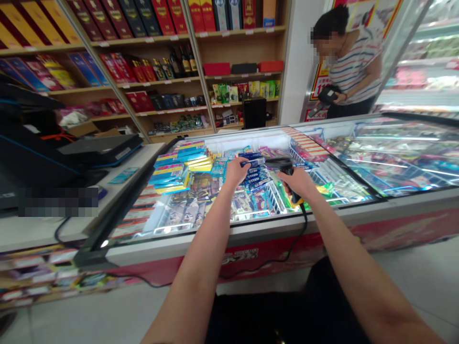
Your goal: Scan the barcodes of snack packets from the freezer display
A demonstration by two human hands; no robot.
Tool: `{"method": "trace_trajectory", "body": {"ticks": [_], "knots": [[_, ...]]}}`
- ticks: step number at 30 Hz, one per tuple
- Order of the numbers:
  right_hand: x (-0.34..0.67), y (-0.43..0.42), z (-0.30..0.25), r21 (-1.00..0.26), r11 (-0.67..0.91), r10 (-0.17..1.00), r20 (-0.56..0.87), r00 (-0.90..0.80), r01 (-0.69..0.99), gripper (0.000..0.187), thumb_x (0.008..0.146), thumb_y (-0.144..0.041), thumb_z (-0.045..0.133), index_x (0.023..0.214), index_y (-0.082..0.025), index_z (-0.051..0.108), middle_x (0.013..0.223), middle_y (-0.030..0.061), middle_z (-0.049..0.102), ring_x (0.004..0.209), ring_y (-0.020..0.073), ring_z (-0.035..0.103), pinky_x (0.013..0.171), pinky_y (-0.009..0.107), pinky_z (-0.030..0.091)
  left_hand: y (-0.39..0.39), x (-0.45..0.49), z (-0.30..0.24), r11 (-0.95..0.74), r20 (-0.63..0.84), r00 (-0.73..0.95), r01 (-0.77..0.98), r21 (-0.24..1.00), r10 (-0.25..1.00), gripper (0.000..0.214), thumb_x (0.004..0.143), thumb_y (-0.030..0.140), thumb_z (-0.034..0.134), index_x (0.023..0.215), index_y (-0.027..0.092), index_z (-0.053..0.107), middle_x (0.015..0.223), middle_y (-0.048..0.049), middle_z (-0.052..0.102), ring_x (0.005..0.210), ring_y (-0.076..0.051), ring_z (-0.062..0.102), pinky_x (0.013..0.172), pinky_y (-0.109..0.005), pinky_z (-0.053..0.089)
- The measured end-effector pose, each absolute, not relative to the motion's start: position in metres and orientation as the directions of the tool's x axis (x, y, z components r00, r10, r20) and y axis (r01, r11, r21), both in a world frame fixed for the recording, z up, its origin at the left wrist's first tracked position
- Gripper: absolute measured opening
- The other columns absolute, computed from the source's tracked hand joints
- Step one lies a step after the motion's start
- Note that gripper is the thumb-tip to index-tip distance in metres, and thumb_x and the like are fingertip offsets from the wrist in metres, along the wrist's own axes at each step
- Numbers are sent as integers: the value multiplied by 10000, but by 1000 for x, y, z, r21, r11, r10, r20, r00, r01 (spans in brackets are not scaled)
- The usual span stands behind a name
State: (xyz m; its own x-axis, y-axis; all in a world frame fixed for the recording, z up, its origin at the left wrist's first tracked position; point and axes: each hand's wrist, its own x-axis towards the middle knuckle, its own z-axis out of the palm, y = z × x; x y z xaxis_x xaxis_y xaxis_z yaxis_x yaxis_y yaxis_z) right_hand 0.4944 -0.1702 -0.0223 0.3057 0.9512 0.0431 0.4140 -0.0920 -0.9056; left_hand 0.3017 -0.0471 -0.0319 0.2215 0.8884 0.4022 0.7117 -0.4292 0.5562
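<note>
My right hand (297, 182) is wrapped round the handle of a black and yellow barcode scanner (279, 164), its head turned left towards my other hand. With bent fingers, my left hand (235, 172) pinches the end of a dark blue pack of Halls candy (255, 162). Several more blue Halls packs (256, 179) lie piled on the glass top of the freezer (201, 239), just below and beside the held one. Blue and yellow flat packets (172, 172) are stacked on the glass to the left. The scanner's cable (303, 224) hangs down over the freezer's front.
On the left, a counter (118, 191) carries a dark machine (28, 143) and a black flat device (103, 148). Shelves of boxes and bottles (161, 67) line the back. Behind the freezer at right, a person in a striped top (355, 67) holds a dark device (328, 95).
</note>
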Motion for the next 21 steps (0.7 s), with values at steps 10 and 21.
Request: {"method": "trace_trajectory", "body": {"ticks": [10,21], "knots": [[494,-170,-24,-897,-83,957,50,286,434,361,854,-346,641,560,-188,504,446,19,554,334,127,523,362,227,437,-44,302,-35,-449,443,201,685,574,874,240,851,267,614,1042,188,736,1010,-53,737,963,-194,659,931,-290,481],[494,-173,-20,-897,-96,955,40,295,432,366,845,-338,656,552,-190,494,433,14,549,324,127,518,357,220,422,-44,302,-37,-462,463,198,676,573,864,216,842,245,634,1023,182,735,1037,-56,734,991,-207,656,945,-301,472]]}}
